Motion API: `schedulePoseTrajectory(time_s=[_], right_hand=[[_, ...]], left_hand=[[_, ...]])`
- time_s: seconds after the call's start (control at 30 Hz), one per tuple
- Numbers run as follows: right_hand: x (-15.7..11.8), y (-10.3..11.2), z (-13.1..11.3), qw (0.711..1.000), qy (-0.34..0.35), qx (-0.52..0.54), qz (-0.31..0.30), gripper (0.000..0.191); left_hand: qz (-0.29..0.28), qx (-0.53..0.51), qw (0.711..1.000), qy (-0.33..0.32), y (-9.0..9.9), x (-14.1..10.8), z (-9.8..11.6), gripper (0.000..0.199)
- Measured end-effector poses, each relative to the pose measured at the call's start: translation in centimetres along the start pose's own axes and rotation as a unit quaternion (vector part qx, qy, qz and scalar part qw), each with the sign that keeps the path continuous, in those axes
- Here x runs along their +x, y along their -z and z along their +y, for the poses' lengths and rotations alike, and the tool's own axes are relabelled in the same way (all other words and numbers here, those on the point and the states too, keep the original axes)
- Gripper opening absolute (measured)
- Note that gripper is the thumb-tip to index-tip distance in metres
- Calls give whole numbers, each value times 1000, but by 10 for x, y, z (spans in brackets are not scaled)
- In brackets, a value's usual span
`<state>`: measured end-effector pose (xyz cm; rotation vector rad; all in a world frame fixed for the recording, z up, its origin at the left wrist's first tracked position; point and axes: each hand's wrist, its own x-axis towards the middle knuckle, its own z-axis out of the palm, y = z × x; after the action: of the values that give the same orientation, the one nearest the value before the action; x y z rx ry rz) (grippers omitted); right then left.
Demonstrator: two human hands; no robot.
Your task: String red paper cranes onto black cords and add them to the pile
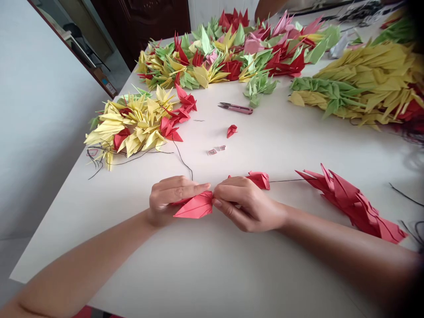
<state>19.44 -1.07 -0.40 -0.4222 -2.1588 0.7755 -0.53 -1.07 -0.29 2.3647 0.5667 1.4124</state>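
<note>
Red origami crane (194, 206) sits just above the white surface (132, 251), grasped between the left hand (174, 198) and right hand (247, 205), whose fingers (195, 189) do best pressing lightly, keeping the creases crisp.

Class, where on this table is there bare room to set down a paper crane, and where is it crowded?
Room lies in front of the left hand and right hand holding a red paper crane, and between them and the pink-handled snips on the white table. Crowded: the far end under massed paper cranes and the right under yellow-green crane strings.
</note>
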Motion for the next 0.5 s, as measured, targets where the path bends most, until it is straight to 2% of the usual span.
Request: schedulePoseTrajectory(time_s=[0.13, 0.27, 0.37, 0.5], right_hand=[[-1, 0, 1, 1000, 2, 5, -15, 26], [-3, -4, 3, 998, 23, 38, 32, 24], [-3, -5, 4, 997, 23, 40, 66, 23], [-3, -4, 5, 993, 5, 31, 110, 23]], left_hand=[[-2, 14, 1000, -25, 0, 2, 0, 43], [-11, 23, 998, -58, 1, 2, -1, 52], [-25, -11, 1000, -14, 0, 2, -1, 64], [-33, -129, 990, 51, -1, 2, -1, 83]])
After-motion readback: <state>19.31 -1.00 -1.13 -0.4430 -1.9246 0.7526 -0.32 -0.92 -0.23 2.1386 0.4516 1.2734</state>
